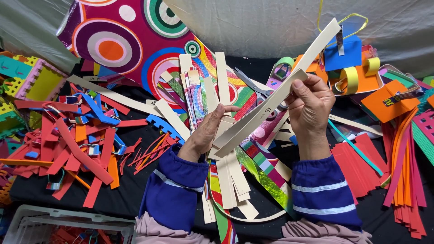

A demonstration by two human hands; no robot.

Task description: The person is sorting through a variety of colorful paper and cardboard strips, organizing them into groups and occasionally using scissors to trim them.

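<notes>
My left hand (208,133) grips a fanned bundle of cream and patterned paper strips (221,86) that stands upright in front of me, their lower ends hanging below the hand. My right hand (309,106) pinches two long cream strips (271,101) that slant from the bundle's base up toward the upper right. Both wrists wear blue sleeves with white stripes. The hands are close together over a black cloth.
A heap of red, orange and blue foam strips (77,144) lies at the left. Scissors (253,86) rest behind the bundle. A circle-patterned sheet (117,40) lies at the back. Coloured paper loops and squares (357,68) sit at right, red strips (361,167) beside them, a white basket (40,223) at bottom left.
</notes>
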